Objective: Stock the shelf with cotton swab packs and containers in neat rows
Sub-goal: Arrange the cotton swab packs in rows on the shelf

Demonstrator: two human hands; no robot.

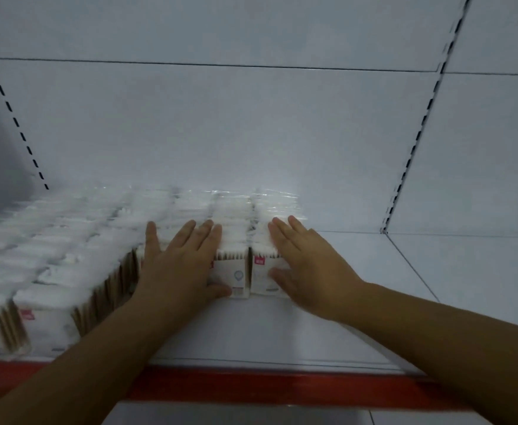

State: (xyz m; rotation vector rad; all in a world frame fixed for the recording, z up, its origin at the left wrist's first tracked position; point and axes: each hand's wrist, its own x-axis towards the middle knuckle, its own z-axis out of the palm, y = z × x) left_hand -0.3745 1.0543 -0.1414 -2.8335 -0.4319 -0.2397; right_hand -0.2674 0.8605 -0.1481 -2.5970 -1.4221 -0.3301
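Several rows of clear cotton swab packs (67, 240) with white tips and wooden sticks stand on the white shelf (343, 317), filling its left half. My left hand (181, 265) lies flat with straight fingers on the top and front of one row. My right hand (307, 268) rests the same way on the rightmost row (262, 271), fingers straight over the tops and thumb against the front label. A row with a white label and pink tag (234, 277) shows between my hands.
The shelf's right half is bare white metal up to the slotted upright (417, 142). A red strip (282, 384) runs along the front edge. Another slotted upright (15, 118) stands at the back left.
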